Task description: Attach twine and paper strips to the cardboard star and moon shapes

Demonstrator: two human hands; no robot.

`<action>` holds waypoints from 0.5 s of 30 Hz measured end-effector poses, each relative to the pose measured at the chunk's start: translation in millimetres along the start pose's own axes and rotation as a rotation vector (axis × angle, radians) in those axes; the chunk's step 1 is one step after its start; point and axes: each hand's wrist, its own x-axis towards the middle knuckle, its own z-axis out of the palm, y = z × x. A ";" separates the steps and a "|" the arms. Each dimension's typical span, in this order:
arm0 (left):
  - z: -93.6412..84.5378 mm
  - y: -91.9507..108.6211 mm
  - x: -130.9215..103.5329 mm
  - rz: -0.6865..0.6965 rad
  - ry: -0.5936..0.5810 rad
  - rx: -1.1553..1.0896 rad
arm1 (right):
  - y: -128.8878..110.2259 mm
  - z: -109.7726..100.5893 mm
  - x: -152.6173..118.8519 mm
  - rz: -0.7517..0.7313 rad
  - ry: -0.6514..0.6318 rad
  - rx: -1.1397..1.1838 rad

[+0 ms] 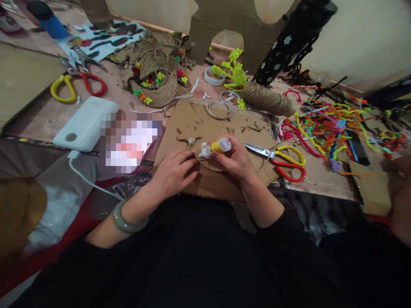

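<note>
Right hand (237,161)'s got its fingers wrapped round a glue bottle (215,148), nozzle tipped down over cardboard (180,113) at the worktop (35,122)'s near edge. Yellow label, print's too tiny to read. Left hand (170,173)'s fingers are loosely bent there, can't tell if pinching anything. Blue bottle (53,25)'s toward the far left corner.

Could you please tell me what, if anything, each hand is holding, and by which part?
The right hand holds a white-and-yellow bottle by its body; whether the left hand grips anything cannot be told.
</note>
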 end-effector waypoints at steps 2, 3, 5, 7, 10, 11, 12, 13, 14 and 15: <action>0.4 -0.1 -0.1 -0.009 -0.003 -0.004 | -1.7 0.1 -0.2 -0.011 -0.015 -0.001; 0.6 -0.1 -0.1 -0.013 -0.003 -0.004 | -2.7 0.1 -0.3 -0.016 -0.013 -0.009; 0.8 -0.2 -0.2 -0.013 0.000 -0.003 | -4.3 -0.2 -0.6 -0.010 0.000 -0.027; 0.8 -0.2 -0.4 -0.007 0.004 0.006 | -5.5 -0.5 -0.6 -0.002 0.005 -0.035; 0.5 -0.3 -0.4 0.006 0.009 0.028 | -6.1 -0.3 -0.3 -0.040 -0.009 -0.022; 0.4 -0.3 -0.4 0.012 0.013 0.033 | -6.1 0.0 -0.2 -0.057 -0.012 -0.019; 0.4 -0.4 -0.4 0.017 0.017 0.034 | -5.9 0.2 -0.1 -0.064 -0.014 -0.019; 0.4 -0.5 -0.4 0.022 0.020 0.034 | -5.7 0.3 -0.1 -0.062 -0.013 -0.021; 0.4 -0.6 -0.4 0.026 0.022 0.032 | -5.5 0.3 -0.1 -0.056 -0.008 -0.020; 0.5 -0.7 -0.4 0.025 0.021 0.030 | -5.4 0.2 -0.3 -0.052 -0.005 -0.017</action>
